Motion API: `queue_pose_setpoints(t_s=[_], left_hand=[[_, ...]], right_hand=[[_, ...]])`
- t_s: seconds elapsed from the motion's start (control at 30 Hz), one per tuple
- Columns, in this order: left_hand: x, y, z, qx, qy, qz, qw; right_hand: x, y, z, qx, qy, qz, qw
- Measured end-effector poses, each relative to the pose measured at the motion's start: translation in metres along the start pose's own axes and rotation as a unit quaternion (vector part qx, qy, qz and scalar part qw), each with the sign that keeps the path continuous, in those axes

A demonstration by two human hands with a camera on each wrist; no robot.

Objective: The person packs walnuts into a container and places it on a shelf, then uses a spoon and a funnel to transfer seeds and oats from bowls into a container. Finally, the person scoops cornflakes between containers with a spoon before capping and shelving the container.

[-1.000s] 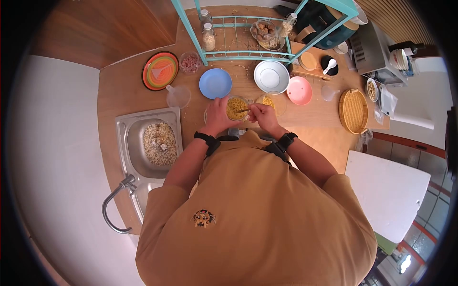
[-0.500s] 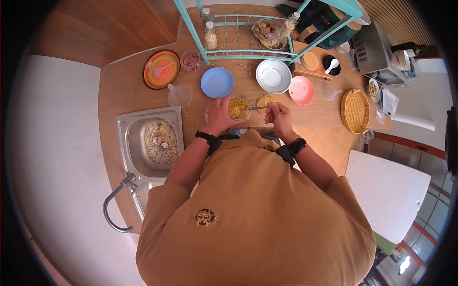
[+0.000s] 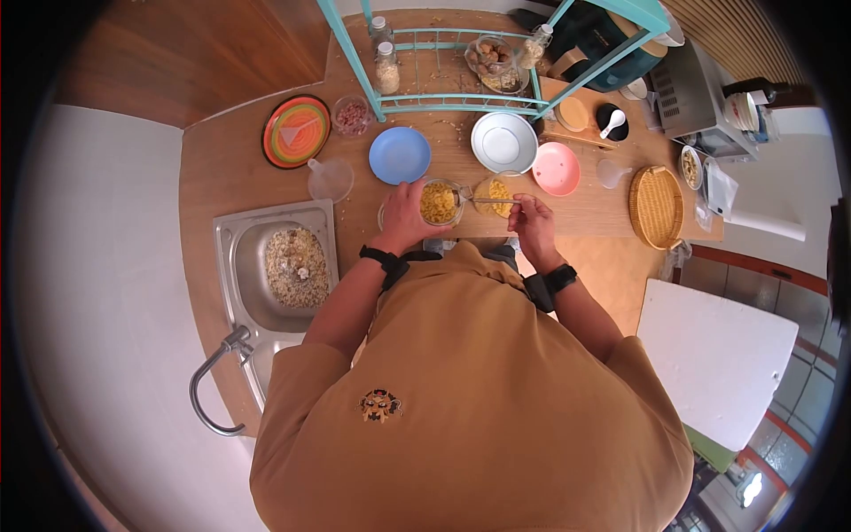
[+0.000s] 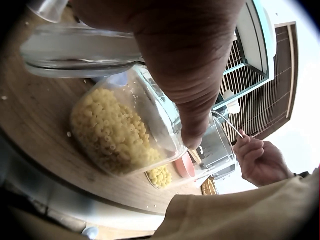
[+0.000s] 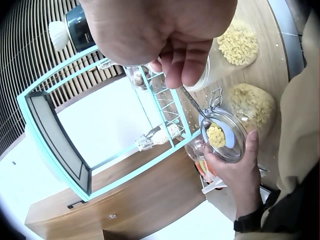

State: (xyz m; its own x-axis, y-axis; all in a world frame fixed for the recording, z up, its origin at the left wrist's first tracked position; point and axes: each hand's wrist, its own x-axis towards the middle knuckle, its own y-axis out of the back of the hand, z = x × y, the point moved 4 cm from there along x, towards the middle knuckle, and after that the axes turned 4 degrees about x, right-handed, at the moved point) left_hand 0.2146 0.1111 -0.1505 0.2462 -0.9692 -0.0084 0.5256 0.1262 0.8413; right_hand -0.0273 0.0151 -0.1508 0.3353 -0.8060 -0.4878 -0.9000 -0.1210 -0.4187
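A glass jar of yellow macaroni (image 4: 115, 127) stands at the counter's front edge. The left hand (image 3: 405, 219) grips the jar by its rim, its thumb and fingers around the mouth in the right wrist view. The right hand (image 3: 534, 228) pinches the end of a metal spoon (image 3: 490, 200). In the right wrist view the spoon's bowl, heaped with macaroni (image 5: 216, 136), is over the jar's mouth. Right of the jar is a second clear container of macaroni (image 3: 499, 197), below the spoon's handle.
Behind are a blue plate (image 3: 400, 155), a white bowl (image 3: 504, 143) and a pink bowl (image 3: 557, 168). A teal rack (image 3: 461, 108) rises at the back. The sink (image 3: 251, 297) is at the left, a wicker basket (image 3: 657, 207) at the right.
The right hand has moved to the right, away from the jar, with the spoon drawn upward and lying more level. The left hand has stayed on the jar.
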Motion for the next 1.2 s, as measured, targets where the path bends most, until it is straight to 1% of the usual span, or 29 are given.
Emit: queue_pose_setpoints(t_s=[0.3,0.37,0.4,0.43,0.5,0.57,0.63,0.67,0.73,0.77,0.87,0.9,0.93,0.97,1.0,1.03,1.1,1.13,1.2], left_hand=[[0.001,0.002,0.001,0.0,-0.012,0.016,1.0],[0.0,0.002,0.002,0.0,-0.015,0.018,1.0],[0.0,0.002,0.002,-0.002,-0.014,0.022,1.0],[0.0,0.003,0.003,-0.003,-0.013,0.025,1.0],[0.0,0.004,0.004,-0.008,-0.014,0.024,1.0],[0.0,0.004,0.004,-0.012,-0.015,0.022,1.0],[0.001,0.003,0.004,-0.017,-0.012,0.018,1.0],[0.001,0.003,0.005,-0.018,-0.014,0.017,1.0],[0.001,0.004,0.006,-0.004,-0.017,0.016,1.0],[0.001,0.004,0.006,-0.004,-0.019,0.015,1.0],[0.001,0.002,0.006,-0.027,-0.011,0.014,0.999],[0.001,0.002,0.005,-0.023,-0.007,0.012,1.0],[0.001,0.001,0.004,-0.02,-0.004,0.011,1.0],[0.001,0.001,0.003,-0.018,-0.003,0.012,1.0],[0.001,0.002,0.003,-0.02,-0.009,0.017,1.0],[0.001,0.002,0.003,-0.021,-0.016,0.021,0.999],[0.0,0.001,0.001,-0.02,-0.009,0.017,1.0],[0.0,0.0,0.001,-0.021,-0.005,0.012,1.0],[-0.001,0.0,0.001,-0.012,-0.003,0.011,1.0]], right_hand=[[-0.012,0.01,-0.026,0.046,0.016,0.011,0.999],[-0.018,0.016,-0.038,0.085,0.033,0.015,0.996],[-0.021,0.022,-0.044,0.085,0.054,0.014,0.995],[-0.022,0.028,-0.048,0.085,0.054,0.016,0.995],[-0.026,0.043,-0.062,0.081,0.097,0.044,0.991],[-0.029,0.051,-0.069,0.063,0.114,0.061,0.99],[-0.031,0.057,-0.075,0.0,0.142,0.087,0.986],[-0.031,0.058,-0.075,0.0,0.143,0.089,0.986],[-0.032,0.055,-0.073,-0.071,0.158,0.088,0.981],[-0.032,0.054,-0.071,-0.071,0.159,0.09,0.981],[-0.035,0.038,-0.071,-0.191,0.203,0.064,0.958],[-0.039,0.035,-0.073,-0.19,0.203,0.064,0.958],[-0.048,0.021,-0.083,-0.308,0.263,0.049,0.913],[-0.056,0.007,-0.091,-0.419,0.319,0.032,0.85],[-0.062,-0.001,-0.096,-0.454,0.364,0.027,0.813],[-0.065,-0.007,-0.099,-0.453,0.364,0.025,0.813],[-0.074,-0.022,-0.106,-0.457,0.43,0.022,0.778],[-0.074,-0.029,-0.106,-0.455,0.43,0.02,0.779],[-0.072,-0.047,-0.103,-0.436,0.438,-0.033,0.785]])
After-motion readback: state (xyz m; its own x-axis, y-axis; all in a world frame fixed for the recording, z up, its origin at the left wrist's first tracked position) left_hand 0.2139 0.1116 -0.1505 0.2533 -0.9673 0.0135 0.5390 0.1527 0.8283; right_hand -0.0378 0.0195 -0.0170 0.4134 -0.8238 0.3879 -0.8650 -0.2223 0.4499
